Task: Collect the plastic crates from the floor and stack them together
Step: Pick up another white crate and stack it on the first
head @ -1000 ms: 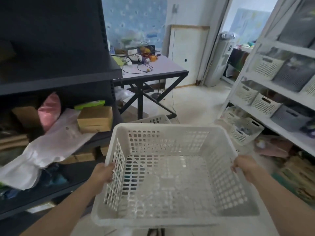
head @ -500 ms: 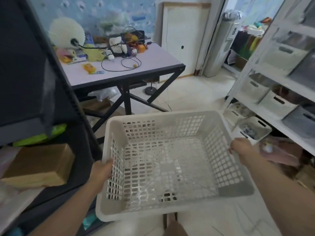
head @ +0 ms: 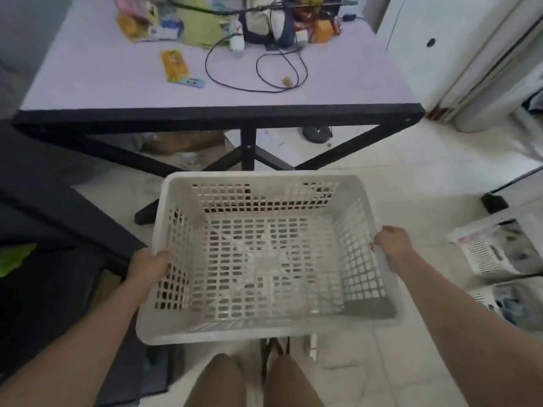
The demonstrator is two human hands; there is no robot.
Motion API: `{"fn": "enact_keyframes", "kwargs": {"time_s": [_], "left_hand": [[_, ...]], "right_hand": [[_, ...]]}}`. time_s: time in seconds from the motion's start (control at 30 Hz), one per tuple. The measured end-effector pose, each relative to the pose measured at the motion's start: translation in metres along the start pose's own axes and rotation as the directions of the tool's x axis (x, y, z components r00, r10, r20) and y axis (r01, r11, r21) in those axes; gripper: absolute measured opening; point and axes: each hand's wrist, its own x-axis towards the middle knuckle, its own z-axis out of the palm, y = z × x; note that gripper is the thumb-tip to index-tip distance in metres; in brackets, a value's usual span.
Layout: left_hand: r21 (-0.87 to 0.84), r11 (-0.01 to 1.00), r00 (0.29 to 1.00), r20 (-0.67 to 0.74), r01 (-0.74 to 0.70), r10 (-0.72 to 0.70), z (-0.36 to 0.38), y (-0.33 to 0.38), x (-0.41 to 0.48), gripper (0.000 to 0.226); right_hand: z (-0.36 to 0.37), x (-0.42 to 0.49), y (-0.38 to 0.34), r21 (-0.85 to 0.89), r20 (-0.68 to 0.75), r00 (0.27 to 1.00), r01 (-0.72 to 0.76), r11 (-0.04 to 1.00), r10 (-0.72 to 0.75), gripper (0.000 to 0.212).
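Observation:
A white plastic crate (head: 264,183) with perforated walls and floor hangs in the air in front of me, empty, its open top facing up. My left hand (head: 150,267) grips its left rim. My right hand (head: 389,242) grips the right rim. The crate sits just in front of a table, above the pale tiled floor. My knees show below it.
A lavender-topped table (head: 88,83) on a black frame stands straight ahead, cluttered with cables and packets. A dark shelf unit (head: 44,259) fills the left side. White baskets (head: 487,257) sit low at the right on a white rack. A white door panel (head: 440,39) is at the far right.
The view has swung down and forward toward the table. The crate has stayed in both hands and now hangs closer to the table's front edge; the shelves have slid to the frame edges.

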Motion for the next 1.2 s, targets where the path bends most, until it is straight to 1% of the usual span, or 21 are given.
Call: {"fn": "enact_keyframes", "kwargs": {"time_s": [0.1,0.17,0.2,0.3,0.4,0.47,0.53,0.6,0.63,0.7,0.8,0.9,1.0,1.07,1.13,1.2], "left_hand": [[0.007,0.999,0.999,0.019,0.034,-0.034,0.026,0.005,0.061,0.016],[0.014,1.000,0.999,0.034,0.022,-0.022,0.052,0.001,0.102,0.014],[0.021,1.000,0.999,0.034,0.017,-0.018,0.065,-0.004,0.123,0.012],[-0.011,1.000,0.999,0.042,0.028,-0.028,0.101,-0.025,0.174,0.013],[-0.047,0.997,0.998,0.032,0.054,-0.053,0.123,-0.044,0.207,0.024],[-0.030,0.998,0.996,0.063,0.058,-0.056,0.129,-0.050,0.213,0.030],[0.052,0.998,0.991,0.127,0.042,-0.048,0.124,-0.043,0.200,0.040],[0.119,0.992,0.991,0.124,0.040,-0.055,0.107,-0.022,0.178,0.056],[0.114,0.992,0.993,0.097,0.051,-0.062,0.096,-0.008,0.164,0.062],[0.112,0.992,0.995,0.069,0.059,-0.067,0.071,0.026,0.133,0.064],[0.142,0.989,0.991,0.125,0.035,-0.053,0.039,0.065,0.084,0.061],[0.141,0.990,0.997,0.076,-0.014,0.004,0.016,0.087,0.040,0.056],[0.110,0.991,0.997,0.022,-0.077,0.075,-0.003,0.088,-0.007,0.047],[0.112,0.991,0.997,0.009,-0.071,0.070,-0.013,0.068,-0.031,0.041],[0.109,0.992,0.998,-0.009,-0.061,0.062,-0.021,0.035,-0.057,0.026],[0.107,0.993,0.998,-0.028,-0.049,0.052,-0.027,-0.003,-0.091,0.015]], "right_hand": [[0.046,0.049,-0.011,-0.035,0.041,0.999,-0.024,0.999,0.026,0.037],[0.077,0.086,-0.002,-0.039,0.053,0.998,-0.031,0.999,0.033,0.025],[0.093,0.107,0.006,-0.031,0.046,0.998,-0.044,0.999,0.045,0.023],[0.132,0.154,0.030,-0.002,0.041,0.997,-0.069,0.998,0.069,0.028],[0.151,0.186,0.044,0.013,0.034,0.998,-0.045,0.999,0.045,0.032],[0.158,0.196,0.044,0.027,0.004,0.999,-0.034,0.999,0.034,0.041],[0.157,0.192,0.037,0.015,0.000,0.999,-0.052,0.999,0.052,0.040],[0.148,0.173,0.020,-0.111,0.030,0.997,-0.068,0.991,0.072,0.034],[0.142,0.160,0.010,-0.194,0.050,0.995,-0.072,0.978,0.083,0.035],[0.126,0.127,-0.011,-0.310,0.112,0.987,-0.078,0.947,0.117,0.039],[0.104,0.072,-0.042,-0.441,0.232,0.956,-0.061,0.896,0.179,0.032],[0.089,0.028,-0.067,-0.531,0.305,0.941,0.037,0.847,0.150,0.014],[0.085,-0.007,-0.087,-0.555,0.379,0.923,0.167,0.815,0.069,0.014],[0.087,-0.031,-0.094,-0.564,0.449,0.894,0.271,0.780,0.014,0.015],[0.091,-0.058,-0.093,-0.562,0.535,0.845,0.382,0.734,-0.030,0.015],[0.093,-0.087,-0.086,-0.553,0.609,0.792,0.460,0.695,-0.040,0.018]]}}
